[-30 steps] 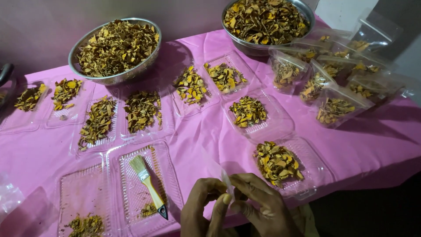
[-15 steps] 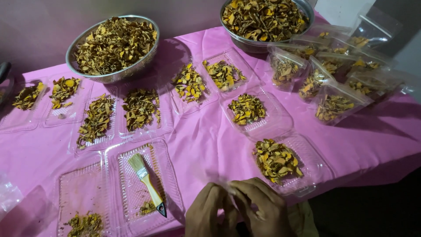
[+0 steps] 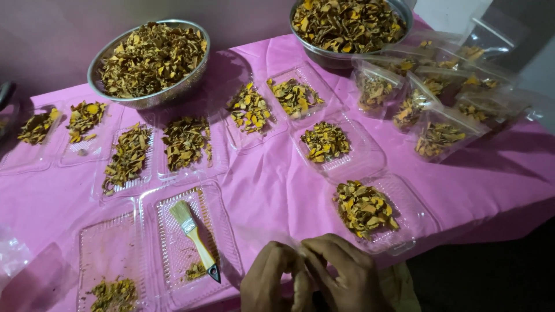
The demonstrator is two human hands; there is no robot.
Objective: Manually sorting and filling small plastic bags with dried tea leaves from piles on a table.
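My left hand (image 3: 270, 283) and right hand (image 3: 341, 277) have drawn closer to me, to the table's near edge, fingers curled together and touching. A second ago a thin clear film showed between them; now I cannot tell whether I still pinch anything. Just beyond my right hand sits a clear tray of dried yellow pieces (image 3: 364, 208). Left of my left hand lies a paintbrush (image 3: 193, 237) in a nearly empty tray (image 3: 225, 254).

Paintbrush (image 3: 194, 239) lies in a clamshell tray (image 3: 222, 231) at the table's (image 3: 277, 190) near edge; steel bowls (image 3: 148, 62) sit along its far edge.
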